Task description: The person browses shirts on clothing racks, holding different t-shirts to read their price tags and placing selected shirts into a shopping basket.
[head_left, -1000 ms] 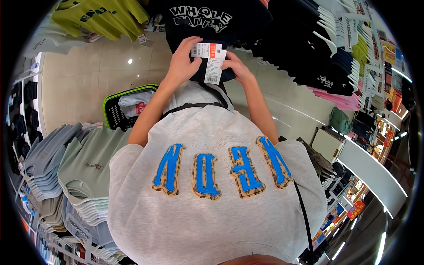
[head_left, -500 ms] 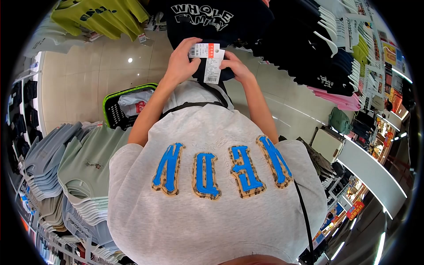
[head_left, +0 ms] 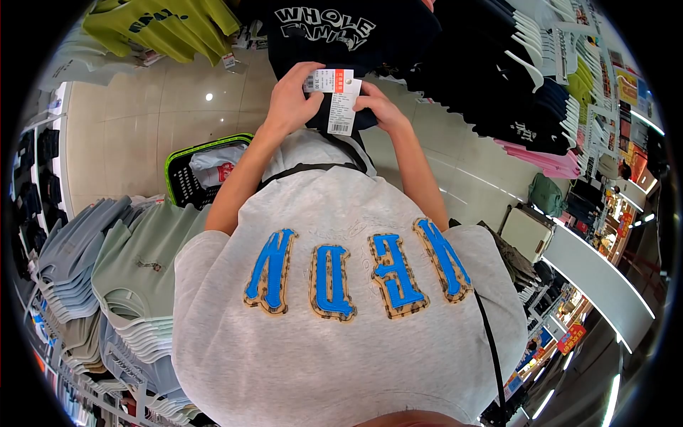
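Note:
A white paper price tag point(head_left: 343, 117) with a red block, small print and a barcode is held up between my two hands, in front of dark cloth. My left hand point(head_left: 290, 103) pinches its left part, which carries the red block and looks like a second, overlapping card. On the other side, the thumb and fingers of my right hand point(head_left: 384, 108) grip the tag's right edge near its punched hole. Just beyond the hands hangs a black T-shirt point(head_left: 320, 53) with white "WHOLE FAMILY" lettering. Whether the tag is tied to that shirt cannot be made out.
A black shopping basket point(head_left: 186, 178) with a green rim, holding a white item, is left of my body. Pale green T-shirts point(head_left: 146, 267) hang at the left, a yellow-green T-shirt point(head_left: 167, 32) at the upper left, and black garments point(head_left: 469, 78) on white hangers at the right.

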Demonstrator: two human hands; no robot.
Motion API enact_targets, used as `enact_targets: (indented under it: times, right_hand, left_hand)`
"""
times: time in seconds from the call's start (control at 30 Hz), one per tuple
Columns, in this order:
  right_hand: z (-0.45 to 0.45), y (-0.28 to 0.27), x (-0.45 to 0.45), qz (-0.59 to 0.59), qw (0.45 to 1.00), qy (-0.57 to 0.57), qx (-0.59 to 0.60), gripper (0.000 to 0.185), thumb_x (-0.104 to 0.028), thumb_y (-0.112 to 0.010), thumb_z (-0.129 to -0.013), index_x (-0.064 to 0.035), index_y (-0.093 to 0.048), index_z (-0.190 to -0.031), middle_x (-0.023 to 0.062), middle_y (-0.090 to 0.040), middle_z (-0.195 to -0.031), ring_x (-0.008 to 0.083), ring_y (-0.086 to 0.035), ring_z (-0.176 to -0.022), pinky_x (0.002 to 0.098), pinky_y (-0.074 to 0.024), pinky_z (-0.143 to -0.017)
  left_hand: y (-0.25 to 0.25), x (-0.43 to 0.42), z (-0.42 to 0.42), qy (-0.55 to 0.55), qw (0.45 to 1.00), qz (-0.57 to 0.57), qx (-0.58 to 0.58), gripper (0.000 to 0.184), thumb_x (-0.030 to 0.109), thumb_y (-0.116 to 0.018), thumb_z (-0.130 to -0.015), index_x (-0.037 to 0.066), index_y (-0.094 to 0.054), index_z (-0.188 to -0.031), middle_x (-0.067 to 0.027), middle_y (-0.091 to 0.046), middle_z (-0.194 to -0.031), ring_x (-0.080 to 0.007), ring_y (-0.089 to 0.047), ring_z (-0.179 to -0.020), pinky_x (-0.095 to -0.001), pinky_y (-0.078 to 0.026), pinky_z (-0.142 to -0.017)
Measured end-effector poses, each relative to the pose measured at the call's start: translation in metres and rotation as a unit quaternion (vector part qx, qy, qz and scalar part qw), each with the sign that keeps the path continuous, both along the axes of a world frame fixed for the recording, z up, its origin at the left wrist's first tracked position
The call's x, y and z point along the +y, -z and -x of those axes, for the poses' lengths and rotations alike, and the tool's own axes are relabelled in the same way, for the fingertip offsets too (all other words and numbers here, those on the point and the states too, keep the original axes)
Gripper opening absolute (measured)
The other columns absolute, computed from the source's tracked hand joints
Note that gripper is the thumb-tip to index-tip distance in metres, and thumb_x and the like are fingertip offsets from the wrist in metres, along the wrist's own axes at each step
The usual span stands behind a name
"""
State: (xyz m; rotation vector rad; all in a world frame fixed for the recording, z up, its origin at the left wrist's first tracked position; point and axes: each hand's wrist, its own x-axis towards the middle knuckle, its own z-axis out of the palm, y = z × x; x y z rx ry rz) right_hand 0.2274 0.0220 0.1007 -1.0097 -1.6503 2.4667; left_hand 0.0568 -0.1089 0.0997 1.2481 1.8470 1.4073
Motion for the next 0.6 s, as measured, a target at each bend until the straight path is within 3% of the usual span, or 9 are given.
enact_targets:
  times: [0.23, 0.53, 0.6]
  right_hand:
    - [-0.0019, 0.0057, 0.0016, -0.022, 1.0, -0.003, -0.004, 0.053, -0.011, -0.057, -0.061, 0.0, -0.056, -0.114, 0.0074, -0.061, -0.105, 0.0164, -0.052, -0.101, 0.0269, -0.0366, -0.094]
    - [-0.002, 0.0044, 0.0012, -0.01, 1.0, -0.003, 0.001, 0.052, -0.008, -0.057, -0.062, 0.0004, -0.056, -0.113, 0.0072, -0.061, -0.104, 0.0161, -0.054, -0.098, 0.0262, -0.0394, -0.091]
    - [-0.0023, 0.0044, 0.0018, -0.012, 1.0, -0.004, 0.003, 0.053, -0.008, -0.057, -0.062, 0.0007, -0.056, -0.114, 0.0075, -0.061, -0.104, 0.0162, -0.055, -0.098, 0.0263, -0.0403, -0.091]
  left_hand:
    - [0.0061, 0.0003, 0.0007, -0.004, 1.0, -0.01, 0.027, 0.041, 0.008, -0.057, -0.069, 0.004, -0.059, -0.11, -0.0119, -0.061, -0.11, -0.0311, -0.061, -0.096, -0.0359, -0.049, -0.083]
    - [0.0026, -0.0005, 0.001, 0.004, 1.0, 0.0, 0.025, 0.042, 0.009, -0.057, -0.069, 0.005, -0.059, -0.11, -0.0106, -0.059, -0.113, -0.0305, -0.06, -0.099, -0.0358, -0.048, -0.085]
    - [0.0008, -0.0003, 0.0006, -0.002, 0.999, -0.021, 0.035, 0.05, 0.007, -0.057, -0.068, 0.006, -0.055, -0.117, -0.0113, -0.057, -0.114, -0.0314, -0.058, -0.103, -0.0363, -0.047, -0.087]
